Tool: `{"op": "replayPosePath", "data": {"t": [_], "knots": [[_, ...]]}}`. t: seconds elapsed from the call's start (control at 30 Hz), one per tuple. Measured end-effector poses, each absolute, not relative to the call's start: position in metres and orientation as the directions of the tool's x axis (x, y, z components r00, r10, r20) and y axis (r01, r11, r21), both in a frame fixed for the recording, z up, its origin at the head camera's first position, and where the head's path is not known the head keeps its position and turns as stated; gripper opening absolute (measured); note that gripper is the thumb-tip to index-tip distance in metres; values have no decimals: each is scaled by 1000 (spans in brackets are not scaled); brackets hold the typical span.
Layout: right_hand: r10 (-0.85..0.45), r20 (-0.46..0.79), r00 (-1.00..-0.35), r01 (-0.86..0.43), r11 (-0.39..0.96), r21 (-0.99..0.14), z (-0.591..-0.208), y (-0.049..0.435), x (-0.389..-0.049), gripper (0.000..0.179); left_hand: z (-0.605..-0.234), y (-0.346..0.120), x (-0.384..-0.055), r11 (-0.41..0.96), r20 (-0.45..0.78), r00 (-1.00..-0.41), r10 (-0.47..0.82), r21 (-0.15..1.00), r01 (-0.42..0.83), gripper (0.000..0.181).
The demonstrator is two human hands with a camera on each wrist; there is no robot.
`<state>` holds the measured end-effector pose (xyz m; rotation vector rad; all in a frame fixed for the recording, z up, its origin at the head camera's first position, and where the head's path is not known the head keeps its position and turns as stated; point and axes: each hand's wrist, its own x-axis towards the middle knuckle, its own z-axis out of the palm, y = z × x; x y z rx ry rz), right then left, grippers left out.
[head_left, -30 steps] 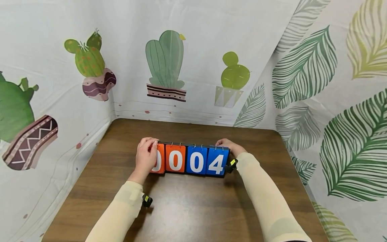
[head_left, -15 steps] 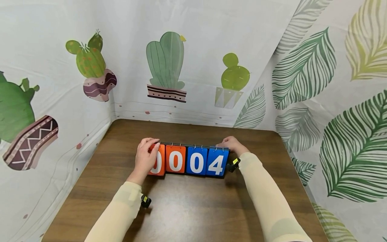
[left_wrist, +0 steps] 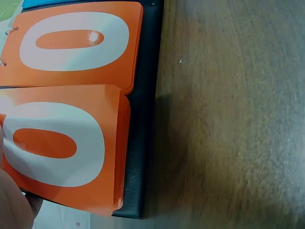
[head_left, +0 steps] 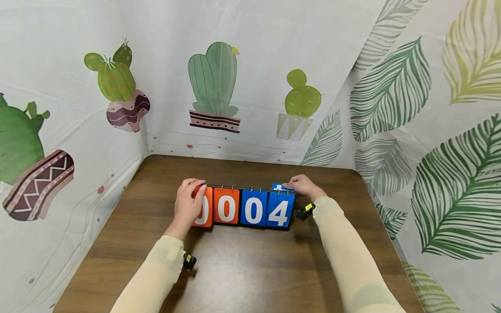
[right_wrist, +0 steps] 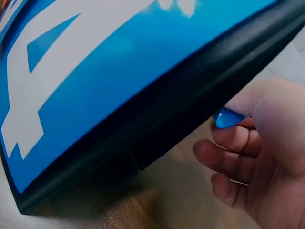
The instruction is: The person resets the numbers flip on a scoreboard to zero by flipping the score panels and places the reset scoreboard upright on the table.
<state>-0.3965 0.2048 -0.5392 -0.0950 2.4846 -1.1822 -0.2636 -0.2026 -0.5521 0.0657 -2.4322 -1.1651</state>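
A flip scoreboard [head_left: 240, 208] stands on the table, tilted back, with ringed number cards. It shows two orange zeros, a blue 0 and a blue 4 card [head_left: 279, 211]. My left hand [head_left: 188, 202] grips its upper left corner, partly covering the first orange card [left_wrist: 55, 143]. Behind the top right edge, my right hand [head_left: 307, 187] pinches a blue flip card [head_left: 277, 187], whose white print peeks over the edge. The right wrist view shows a blue corner of that card [right_wrist: 228, 118] between thumb and finger, the other fingers curled below. The rest of it is hidden.
The brown wooden table [head_left: 242, 269] extends around the scoreboard. Behind it and at its sides hang white cloths [head_left: 258, 26] printed with cacti and leaves. A small black wrist camera [head_left: 189, 261] sits by the left sleeve, another [head_left: 306, 211] by the right.
A blue card has risen into sight behind the scoreboard's top right edge, pinched by my right hand, which has shifted slightly right. My left hand stays at the left corner.
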Motion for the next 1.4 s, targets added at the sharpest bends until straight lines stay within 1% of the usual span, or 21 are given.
{"op": "replayPosePath", "data": {"t": [0.13,0.3,0.4,0.6,0.7,0.83,0.93,1.03,1.17,1.4], "knots": [[-197,-284,-938,117,593,-797,-538,207,-395,39,-552,-201,-263,651,367,-897,-244,748,129,35],[-161,-267,-950,154,502,-851,-532,207,-393,31,-552,-201,-264,666,375,-892,-251,736,122,34],[-152,-278,-949,184,449,-874,-527,206,-395,25,-552,-200,-264,672,375,-892,-254,731,116,35],[-123,-317,-940,250,383,-889,-514,203,-399,26,-551,-199,-267,672,381,-891,-249,730,124,36],[-155,-333,-930,272,320,-907,-506,202,-403,21,-552,-199,-268,667,378,-891,-251,734,124,35],[-234,-344,-909,303,192,-933,-493,203,-408,13,-552,-200,-267,658,371,-894,-253,743,122,34],[-295,-344,-892,328,103,-939,-482,204,-410,10,-552,-199,-267,656,371,-894,-251,744,125,35],[-338,-337,-879,344,42,-938,-471,204,-411,8,-552,-199,-266,660,379,-891,-249,740,130,36],[-365,-321,-874,342,8,-940,-458,202,-411,15,-553,-200,-267,665,387,-889,-245,734,136,36],[-364,-317,-876,350,-25,-936,-444,196,-409,8,-552,-200,-266,656,387,-889,-244,741,143,34]]}}
